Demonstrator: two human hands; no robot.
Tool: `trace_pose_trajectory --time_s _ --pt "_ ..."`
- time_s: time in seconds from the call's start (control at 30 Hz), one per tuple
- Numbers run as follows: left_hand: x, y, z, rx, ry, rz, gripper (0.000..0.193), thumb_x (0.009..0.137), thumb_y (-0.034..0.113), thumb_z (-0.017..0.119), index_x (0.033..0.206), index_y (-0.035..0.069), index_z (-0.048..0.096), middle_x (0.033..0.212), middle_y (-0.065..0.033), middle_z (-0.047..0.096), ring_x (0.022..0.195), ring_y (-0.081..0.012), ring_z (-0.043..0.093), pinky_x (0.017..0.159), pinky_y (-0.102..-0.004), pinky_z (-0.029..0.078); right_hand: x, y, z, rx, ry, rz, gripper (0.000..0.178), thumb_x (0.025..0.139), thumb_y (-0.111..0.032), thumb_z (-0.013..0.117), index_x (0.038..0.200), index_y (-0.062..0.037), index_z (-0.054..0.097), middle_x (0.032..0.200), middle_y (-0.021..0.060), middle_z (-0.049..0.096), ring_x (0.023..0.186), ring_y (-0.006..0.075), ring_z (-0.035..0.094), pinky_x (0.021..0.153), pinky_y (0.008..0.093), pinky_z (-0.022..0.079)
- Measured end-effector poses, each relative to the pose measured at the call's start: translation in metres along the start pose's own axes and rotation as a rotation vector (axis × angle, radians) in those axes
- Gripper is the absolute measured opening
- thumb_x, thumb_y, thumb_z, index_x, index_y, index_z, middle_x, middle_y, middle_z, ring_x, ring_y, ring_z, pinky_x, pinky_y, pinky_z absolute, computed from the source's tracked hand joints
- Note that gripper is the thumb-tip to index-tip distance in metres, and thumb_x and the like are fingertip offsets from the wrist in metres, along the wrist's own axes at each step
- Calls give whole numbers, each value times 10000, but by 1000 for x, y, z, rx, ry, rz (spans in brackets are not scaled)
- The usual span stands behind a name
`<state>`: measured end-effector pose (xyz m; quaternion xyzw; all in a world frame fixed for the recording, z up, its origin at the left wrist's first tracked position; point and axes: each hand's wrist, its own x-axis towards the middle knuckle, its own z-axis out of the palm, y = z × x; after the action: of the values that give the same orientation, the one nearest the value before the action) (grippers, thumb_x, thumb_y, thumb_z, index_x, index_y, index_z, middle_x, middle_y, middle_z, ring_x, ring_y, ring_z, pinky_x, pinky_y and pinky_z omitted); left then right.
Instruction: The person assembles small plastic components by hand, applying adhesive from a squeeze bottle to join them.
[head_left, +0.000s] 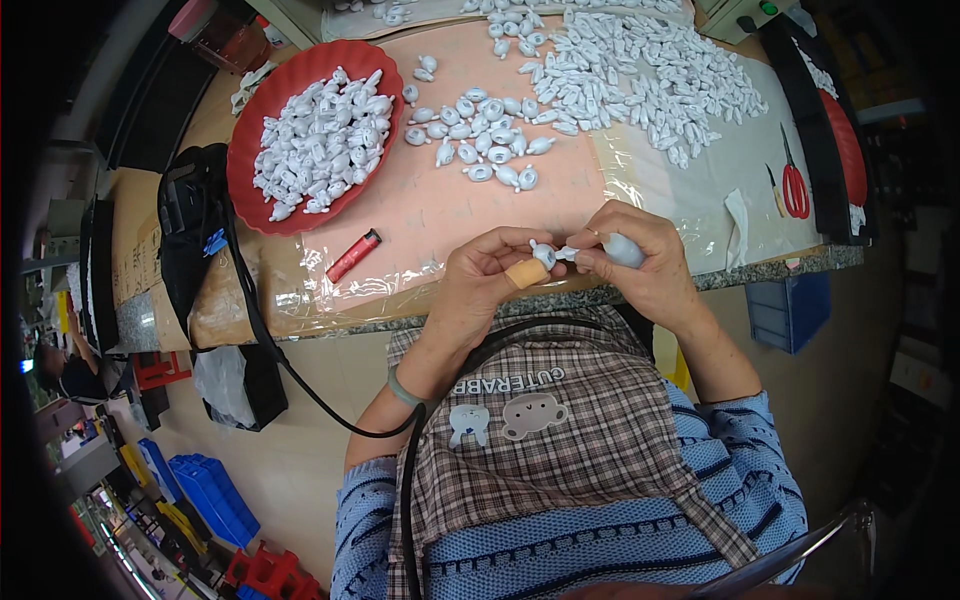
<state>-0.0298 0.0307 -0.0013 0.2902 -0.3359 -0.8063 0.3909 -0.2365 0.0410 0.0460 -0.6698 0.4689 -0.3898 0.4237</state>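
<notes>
My left hand [490, 270] is closed around a small white rounded plastic figure part [543, 252], pinched between thumb and fingers. A tan wrap [526, 273] covers the tip of its thumb. Just to the right, my right hand [645, 262] pinches a smaller white plastic piece [568, 254] close to that part; whether the two touch is hard to tell. Tucked in the same palm is a whitish squeeze bottle [622, 250]. Beyond my hands, several rounded white parts [485, 130] lie loose on the pink table covering [570, 185].
A red scalloped dish [240, 165] heaped with white parts stands at left. Many small white pieces [640, 80] spread over the far right. A red cylinder [353, 255], red-handled scissors [795, 192] and a white strip [737, 226] lie nearby. A black cable [262, 320] hangs over the table edge.
</notes>
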Motion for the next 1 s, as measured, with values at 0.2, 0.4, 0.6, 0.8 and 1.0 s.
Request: trace_pose_trajectory --time_s 0.2,0.4,0.6,0.8,1.0 --pt "1 -1 1 58 -4 21 312 863 57 650 1150 -43 578 1012 -138 670 930 -199 665 869 -299 531 1 -2 3 7 16 31 137 770 43 696 898 15 655 843 85 639 752 158 641 652 272 501" --pt "0 -2 2 100 18 12 266 853 -2 645 1111 -31 586 1013 -130 670 938 -181 660 867 -286 530 1 -4 4 -97 12 -40 141 761 26 713 886 8 650 833 101 659 744 177 653 640 278 502" --pt "0 -5 -2 156 3 35 303 834 -17 669 1126 -27 588 1048 -72 641 960 -133 627 844 -251 527 0 -5 7 -150 29 -81 146 751 19 727 875 -1 653 815 99 656 731 185 657 630 278 500" --pt "-1 -3 -1 228 -3 99 279 818 -23 679 1087 -30 606 1012 -72 644 948 -138 638 841 -253 534 -3 -2 11 -180 54 -97 165 738 19 739 881 -10 661 811 90 657 731 182 659 626 273 501" --pt "-1 -3 -2 248 -6 133 270 815 -16 693 1071 -42 611 1030 -96 639 931 -148 645 847 -257 538 -4 0 14 -163 41 -115 157 732 16 725 873 -36 678 815 78 651 727 206 666 621 294 521"
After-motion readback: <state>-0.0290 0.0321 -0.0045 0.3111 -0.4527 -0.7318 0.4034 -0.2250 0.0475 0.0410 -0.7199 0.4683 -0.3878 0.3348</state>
